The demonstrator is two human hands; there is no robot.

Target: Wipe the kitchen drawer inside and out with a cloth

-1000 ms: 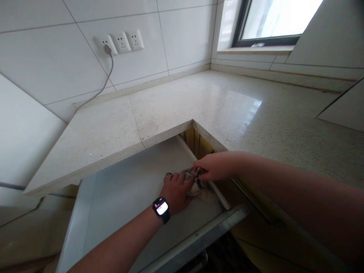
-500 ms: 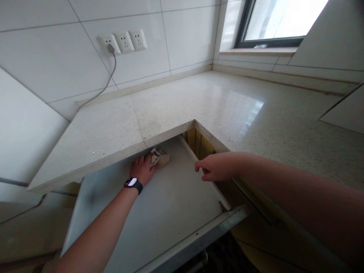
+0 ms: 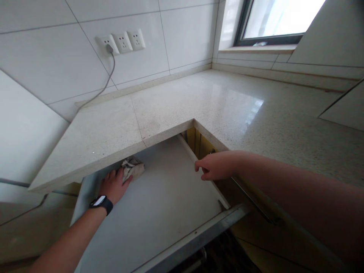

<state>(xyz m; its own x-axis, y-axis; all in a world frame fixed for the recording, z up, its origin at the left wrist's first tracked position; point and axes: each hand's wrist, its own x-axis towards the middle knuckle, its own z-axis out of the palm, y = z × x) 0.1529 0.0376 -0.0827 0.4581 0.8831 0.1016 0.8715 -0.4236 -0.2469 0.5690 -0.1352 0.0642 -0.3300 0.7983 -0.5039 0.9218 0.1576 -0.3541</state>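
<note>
A pulled-out white drawer [image 3: 159, 216] sits under the speckled countertop [image 3: 199, 102]. My left hand [image 3: 113, 185], with a dark smartwatch [image 3: 101, 202] on the wrist, presses a crumpled beige rag [image 3: 132, 168] against the drawer's floor at its back left, just under the counter edge. Its fingers lie over the rag. My right hand [image 3: 213, 165] rests on the drawer's right side rail with its fingers curled around the rail.
A row of wall sockets [image 3: 122, 41] has a grey cable [image 3: 99, 87] plugged in, running down to the left. A window [image 3: 278, 19] is at the top right. Yellow cabinet interior [image 3: 196, 140] shows beside the drawer.
My left hand has slid the rag from the drawer's front right to its back, then leftwards along the back. My right hand let go of the rag and stayed at the right rail.
</note>
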